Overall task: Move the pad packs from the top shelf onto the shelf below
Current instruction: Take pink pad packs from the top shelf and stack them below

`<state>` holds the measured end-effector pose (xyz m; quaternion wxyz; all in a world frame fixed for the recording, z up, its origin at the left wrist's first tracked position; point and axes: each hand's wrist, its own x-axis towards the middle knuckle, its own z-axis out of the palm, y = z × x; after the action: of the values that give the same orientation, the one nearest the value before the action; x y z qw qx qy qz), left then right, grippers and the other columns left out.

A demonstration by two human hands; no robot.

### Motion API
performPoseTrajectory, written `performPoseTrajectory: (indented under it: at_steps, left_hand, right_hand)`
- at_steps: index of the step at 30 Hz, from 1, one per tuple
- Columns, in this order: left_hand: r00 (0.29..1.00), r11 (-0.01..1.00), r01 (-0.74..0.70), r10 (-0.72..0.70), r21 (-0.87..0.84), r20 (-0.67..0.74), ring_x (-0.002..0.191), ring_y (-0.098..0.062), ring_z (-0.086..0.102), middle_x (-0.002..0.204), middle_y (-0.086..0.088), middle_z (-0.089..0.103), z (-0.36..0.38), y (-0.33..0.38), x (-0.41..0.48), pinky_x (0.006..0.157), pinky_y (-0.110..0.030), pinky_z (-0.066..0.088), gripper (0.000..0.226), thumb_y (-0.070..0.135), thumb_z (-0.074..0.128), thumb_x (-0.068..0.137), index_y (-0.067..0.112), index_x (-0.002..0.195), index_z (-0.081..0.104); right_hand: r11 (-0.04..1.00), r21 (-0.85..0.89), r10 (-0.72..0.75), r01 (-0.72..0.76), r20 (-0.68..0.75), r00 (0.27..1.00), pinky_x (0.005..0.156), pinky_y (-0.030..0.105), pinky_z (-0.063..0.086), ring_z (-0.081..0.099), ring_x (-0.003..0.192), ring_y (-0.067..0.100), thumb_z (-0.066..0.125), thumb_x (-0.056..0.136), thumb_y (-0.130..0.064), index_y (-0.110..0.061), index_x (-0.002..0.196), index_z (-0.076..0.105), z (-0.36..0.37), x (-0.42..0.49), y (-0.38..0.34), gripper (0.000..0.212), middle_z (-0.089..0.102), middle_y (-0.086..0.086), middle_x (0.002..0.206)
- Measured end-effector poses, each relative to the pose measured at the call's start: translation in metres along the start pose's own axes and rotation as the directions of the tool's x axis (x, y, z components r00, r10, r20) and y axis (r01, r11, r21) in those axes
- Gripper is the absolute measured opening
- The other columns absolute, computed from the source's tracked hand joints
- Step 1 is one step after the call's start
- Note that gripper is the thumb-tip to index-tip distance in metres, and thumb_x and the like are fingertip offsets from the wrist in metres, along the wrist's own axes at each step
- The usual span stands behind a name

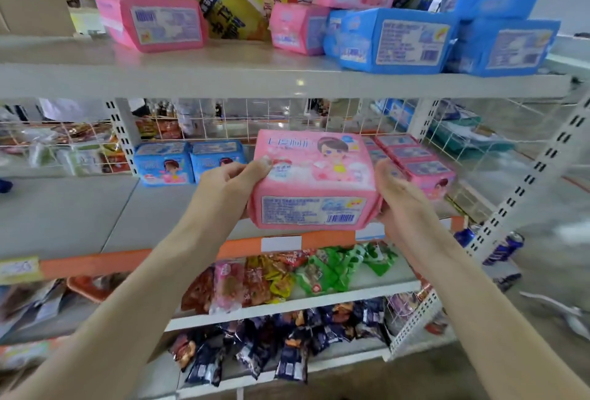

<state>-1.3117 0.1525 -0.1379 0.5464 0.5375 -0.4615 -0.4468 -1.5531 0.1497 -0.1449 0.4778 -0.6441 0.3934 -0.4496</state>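
A pink pad pack [314, 182] is held in mid-air at the centre of the view, in front of the second shelf [95, 208] and not resting on it. Its long axis runs from 9 to 3 o'clock; the cartoon-girl face points up and the barcode side faces the viewer. The left grip [230, 182] clasps its left end with the thumb on top, and the right grip [399, 195] clasps its right end. The fingers of both are hidden behind the pack. On that shelf, two blue packs [188, 161] stand at 9 o'clock and a row of pink packs [421, 163], partly hidden by the right grip, lies at 3 o'clock. On the top shelf [223, 80], pink and blue packs [396, 40] remain from 11 to 1 o'clock, the highest cut off by the frame. All print is too blurred to read.
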Motion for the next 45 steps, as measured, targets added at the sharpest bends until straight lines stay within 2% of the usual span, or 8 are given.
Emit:
performPoseTrajectory:
  at_steps: [3, 8, 21, 26, 29, 34, 39, 45]
  left_hand:
    - [1.000, 0.999, 0.014, -0.014, 0.030, 0.019, 0.055, -0.011, 0.067, 0.062, 0.002, 0.070, 0.006, -0.010, 0.000, 0.052, -0.024, 0.057, 0.027, 0.054, 0.069, 0.075, 0.032, 0.062, 0.077]
    - [1.000, 0.981, -0.015, 0.010, 0.194, 0.029, 0.056, -0.007, 0.066, 0.065, 0.002, 0.074, 0.024, -0.024, 0.001, 0.062, -0.028, 0.059, 0.034, 0.057, 0.065, 0.084, 0.030, 0.068, 0.078]
    - [0.990, 0.952, -0.038, -0.006, 0.302, 0.144, 0.078, -0.023, 0.072, 0.082, -0.002, 0.077, 0.158, -0.058, 0.028, 0.081, -0.044, 0.056, 0.021, 0.055, 0.068, 0.085, 0.037, 0.080, 0.077]
    - [0.990, 0.911, -0.026, -0.034, 0.413, 0.138, 0.058, 0.007, 0.059, 0.061, 0.023, 0.067, 0.202, -0.074, 0.042, 0.061, -0.029, 0.043, 0.029, 0.046, 0.066, 0.093, 0.044, 0.064, 0.071]
    - [0.990, 0.900, -0.040, -0.022, 0.434, 0.137, 0.080, 0.003, 0.066, 0.081, 0.024, 0.073, 0.223, -0.086, 0.052, 0.074, -0.029, 0.049, 0.017, 0.043, 0.065, 0.094, 0.043, 0.079, 0.071]
    - [0.988, 0.855, -0.125, 0.062, 0.503, 0.141, 0.085, 0.021, 0.057, 0.090, 0.049, 0.058, 0.259, -0.097, 0.061, 0.066, -0.002, 0.040, 0.011, 0.041, 0.069, 0.091, 0.040, 0.080, 0.068]
    - [0.997, 0.848, -0.039, -0.004, 0.528, 0.080, 0.082, 0.011, 0.064, 0.078, 0.038, 0.065, 0.290, -0.109, 0.068, 0.065, -0.009, 0.044, 0.010, 0.043, 0.071, 0.088, 0.039, 0.080, 0.067]
    - [0.995, 0.845, 0.023, -0.070, 0.534, 0.068, 0.087, 0.009, 0.063, 0.096, 0.022, 0.069, 0.328, -0.121, 0.070, 0.072, -0.011, 0.049, 0.026, 0.039, 0.075, 0.087, 0.030, 0.111, 0.070]
  right_hand:
    - [0.998, -0.026, 0.053, -0.053, -0.001, 0.999, 0.105, 0.031, 0.047, 0.066, 0.115, 0.010, 0.050, 0.086, -0.069, -0.024, 0.120, 0.070, -0.004, -0.003, 0.007, 0.060, 0.073, -0.007, 0.119]
    - [0.996, -0.087, 0.036, -0.034, 0.019, 0.999, 0.080, -0.002, 0.042, 0.056, 0.112, -0.006, 0.049, 0.101, -0.047, -0.065, 0.095, 0.067, -0.011, -0.006, 0.012, 0.027, 0.066, -0.010, 0.117]
    - [0.988, -0.108, 0.095, -0.107, -0.105, 0.990, 0.115, 0.032, 0.038, 0.052, 0.130, 0.004, 0.056, 0.101, -0.025, -0.033, 0.141, 0.053, -0.144, -0.013, 0.063, 0.041, 0.060, -0.016, 0.138]
    - [0.983, -0.156, 0.075, -0.092, -0.111, 0.991, 0.121, 0.040, 0.030, 0.039, 0.142, 0.006, 0.060, 0.099, -0.016, -0.045, 0.137, 0.050, -0.190, -0.005, 0.088, 0.049, 0.045, -0.018, 0.152]
    - [0.981, -0.173, 0.071, -0.092, -0.121, 0.990, 0.124, 0.041, 0.022, 0.026, 0.147, -0.001, 0.063, 0.097, -0.014, -0.053, 0.128, 0.053, -0.212, 0.003, 0.103, 0.051, 0.034, -0.020, 0.156]
    - [0.970, -0.225, 0.069, -0.087, -0.088, 0.994, 0.124, 0.043, 0.022, 0.027, 0.148, 0.004, 0.064, 0.094, -0.007, -0.035, 0.144, 0.050, -0.251, 0.018, 0.126, 0.058, 0.034, -0.011, 0.159]
    - [0.966, -0.247, 0.068, -0.084, -0.070, 0.995, 0.119, 0.038, 0.032, 0.037, 0.134, -0.015, 0.066, 0.092, -0.007, -0.046, 0.141, 0.048, -0.283, 0.030, 0.142, 0.065, 0.037, -0.040, 0.145]
    - [0.956, -0.289, 0.001, -0.042, -0.142, 0.990, 0.099, 0.038, 0.054, 0.059, 0.124, 0.009, 0.065, 0.088, 0.008, -0.026, 0.122, 0.067, -0.304, 0.033, 0.164, 0.048, 0.062, -0.008, 0.136]
